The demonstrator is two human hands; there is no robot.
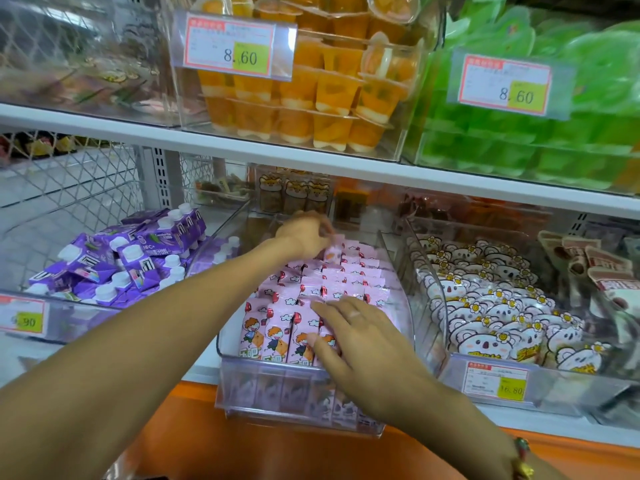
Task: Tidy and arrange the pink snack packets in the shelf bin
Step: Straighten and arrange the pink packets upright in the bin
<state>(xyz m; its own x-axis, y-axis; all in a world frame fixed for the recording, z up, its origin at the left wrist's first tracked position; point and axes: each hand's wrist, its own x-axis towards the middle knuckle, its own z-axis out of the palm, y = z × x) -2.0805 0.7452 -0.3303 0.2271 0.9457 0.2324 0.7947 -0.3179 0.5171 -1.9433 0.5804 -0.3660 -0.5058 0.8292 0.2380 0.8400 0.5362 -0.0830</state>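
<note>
Item: clear plastic shelf bin (pixel 403 308), lower shelf, centre of view, holding the pink snack packets (pixel 332 282). Packets stand upright in rows running from the front lip toward 12 o'clock, faces forward, apparently so the cartoon print reads from the aisle; the front row leans against the bin's front wall, which keeps it from sliding out. Left hand (pixel 303 235): reaches across to the far end of the bin, at about 12 o'clock of the packets, fingers curled down onto the rearmost row; the hand is motion-blurred, and whether its grip is pinching a packet or only pushing on it cannot be told. Right hand (pixel 349 336): lies flat with fingers straight and spread over the front rows, at about 5 o'clock of the stack, grip wide and holding nothing; judged to be bracing the front packets so they stay upright while the back is worked. A bracelet (pixel 523 459) sits on the right wrist. Neighbours: purple drink cartons (pixel 138 258) heaped loosely in the bin at 9 o'clock; koala-print packets (pixel 491 306) layered in the bin at 3 o'clock, separated from the pink stock by clear walls. Upper shelf, at 12 o'clock: orange jelly cups (pixel 311 98), green jelly cups (pixel 536 133), each behind a price tag (pixel 235 46). Condition: pink rows mostly aligned; rear rows look looser, tidying judged partway.
</note>
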